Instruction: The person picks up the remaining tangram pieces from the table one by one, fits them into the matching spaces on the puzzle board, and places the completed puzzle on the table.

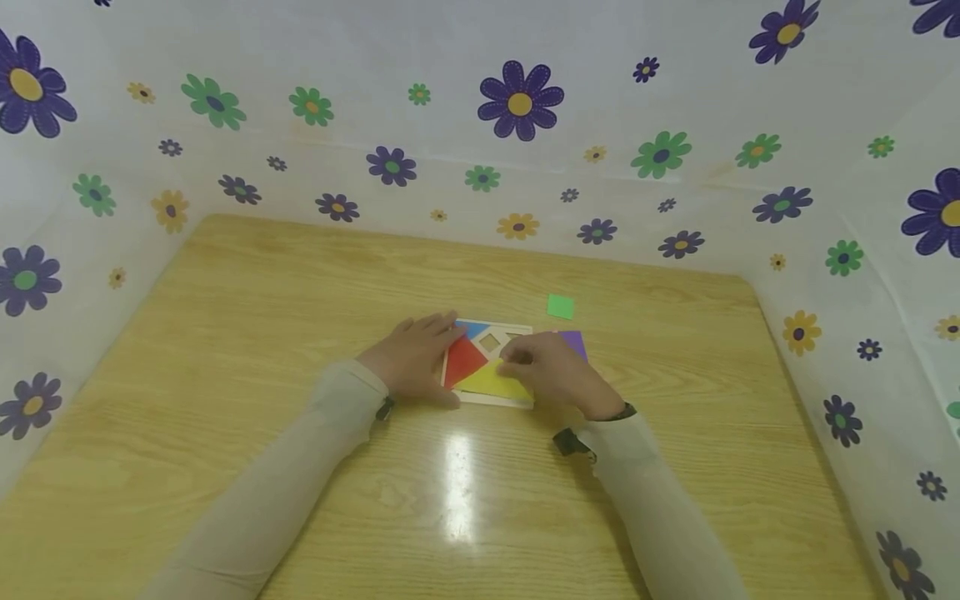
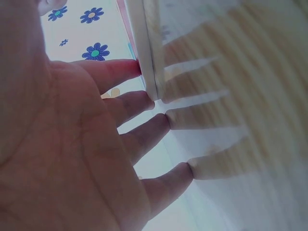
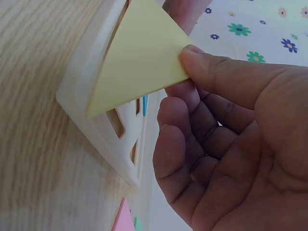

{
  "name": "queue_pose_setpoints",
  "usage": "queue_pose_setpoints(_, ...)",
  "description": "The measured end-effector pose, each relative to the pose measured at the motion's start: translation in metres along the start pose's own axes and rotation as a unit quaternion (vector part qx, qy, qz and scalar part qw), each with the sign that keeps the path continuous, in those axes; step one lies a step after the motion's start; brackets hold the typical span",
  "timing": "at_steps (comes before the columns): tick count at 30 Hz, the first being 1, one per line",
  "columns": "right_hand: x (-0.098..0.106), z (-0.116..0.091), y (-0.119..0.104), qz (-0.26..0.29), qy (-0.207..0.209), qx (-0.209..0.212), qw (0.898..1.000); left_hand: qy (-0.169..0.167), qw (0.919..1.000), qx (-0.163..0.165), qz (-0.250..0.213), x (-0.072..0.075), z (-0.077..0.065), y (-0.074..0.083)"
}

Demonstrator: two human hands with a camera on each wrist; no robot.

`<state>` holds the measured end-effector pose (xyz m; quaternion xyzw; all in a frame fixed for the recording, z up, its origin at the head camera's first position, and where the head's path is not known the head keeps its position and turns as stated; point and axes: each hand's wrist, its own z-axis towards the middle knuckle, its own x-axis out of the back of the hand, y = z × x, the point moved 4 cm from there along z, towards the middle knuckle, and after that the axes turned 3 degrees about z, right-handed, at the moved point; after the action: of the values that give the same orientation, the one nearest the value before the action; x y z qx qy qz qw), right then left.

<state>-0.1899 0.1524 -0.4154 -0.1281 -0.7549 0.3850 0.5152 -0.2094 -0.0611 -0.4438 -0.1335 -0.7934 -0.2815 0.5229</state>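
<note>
Puzzle board (image 1: 496,402) | holds red piece (image 1: 463,362), blue piece (image 1: 470,330) | seemingly awaits yellow triangle (image 3: 139,57), pinched in right hand (image 1: 558,372), plus purple piece (image 1: 573,343), green piece (image 1: 560,306) | left hand (image 1: 412,354) splayed

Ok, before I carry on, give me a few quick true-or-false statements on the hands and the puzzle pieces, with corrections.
1. The right hand pinches the yellow triangle. True.
2. The green square lies inside the puzzle board. False: it lies on the table, beyond the board's far right corner.
3. The left hand touches the board. True.
4. The red piece is off the board, at its right. False: it lies in the left part of the board.
5. The small square cutout is unfilled. True.
6. The left hand covers part of the purple piece. False: the right hand does, in the head view.
</note>
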Motion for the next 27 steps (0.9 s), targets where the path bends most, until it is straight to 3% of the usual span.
queue_pose_setpoints(11, -0.004, 0.002, 0.0, 0.011, -0.02, -0.011, 1.0, 0.004, 1.0, -0.003, 0.001, 0.0, 0.002, -0.001)
queue_pose_setpoints(27, -0.012, 0.007, 0.007, -0.01, 0.007, -0.022, 1.0, 0.007, 1.0, 0.004, 0.003, 0.001, 0.0, 0.0)
